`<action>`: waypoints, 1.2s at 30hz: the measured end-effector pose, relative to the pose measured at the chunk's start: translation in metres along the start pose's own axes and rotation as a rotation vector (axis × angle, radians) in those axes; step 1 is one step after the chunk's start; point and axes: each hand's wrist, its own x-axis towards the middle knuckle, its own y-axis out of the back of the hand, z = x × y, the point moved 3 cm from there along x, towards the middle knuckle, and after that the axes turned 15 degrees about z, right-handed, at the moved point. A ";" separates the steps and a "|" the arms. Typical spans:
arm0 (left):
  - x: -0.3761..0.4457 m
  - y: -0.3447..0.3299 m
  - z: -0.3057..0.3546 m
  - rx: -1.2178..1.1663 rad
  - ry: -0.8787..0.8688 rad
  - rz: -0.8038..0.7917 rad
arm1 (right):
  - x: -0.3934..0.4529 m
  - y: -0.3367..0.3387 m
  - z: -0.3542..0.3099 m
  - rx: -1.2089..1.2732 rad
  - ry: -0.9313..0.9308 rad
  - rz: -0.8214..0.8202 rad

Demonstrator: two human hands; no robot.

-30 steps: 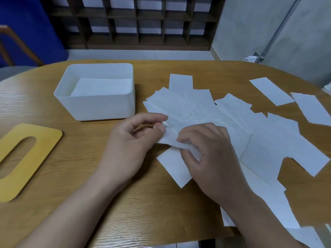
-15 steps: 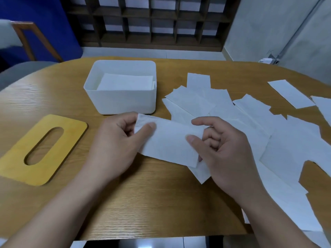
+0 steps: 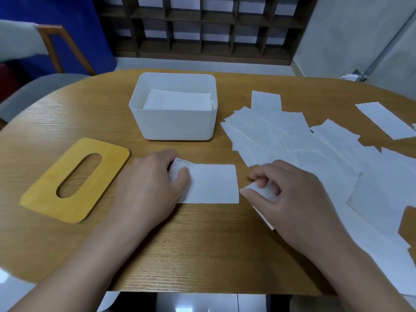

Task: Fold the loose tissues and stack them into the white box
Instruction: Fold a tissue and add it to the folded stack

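Left hand (image 3: 148, 188): pinching the folded tissue (image 3: 213, 184) at its left end — flat on the table (image 3: 202, 244).
Right hand (image 3: 290, 192): gripping another tissue's corner (image 3: 258, 190).
White box (image 3: 177, 122): holding stacked tissues.

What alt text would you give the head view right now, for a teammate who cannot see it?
Over a wooden table, the left hand pinches one end of a folded tissue while the right hand pinches another tissue. Behind them sits a white box holding stacked tissues; a yellow slotted lid lies left, loose tissues right.
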 end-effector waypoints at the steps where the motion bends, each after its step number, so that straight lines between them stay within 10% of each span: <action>1: 0.000 0.000 0.001 0.023 -0.017 -0.001 | -0.001 0.001 0.000 -0.039 0.017 -0.022; 14: -0.007 -0.002 0.015 -0.186 -0.177 0.076 | -0.004 -0.007 -0.006 -0.133 0.075 -0.034; 24: -0.027 -0.011 0.054 -0.712 -0.237 -0.362 | -0.004 0.017 -0.024 0.709 -0.049 0.004; 36: -0.009 -0.001 0.036 -0.950 0.091 -0.050 | 0.002 0.013 -0.008 0.966 -0.332 0.123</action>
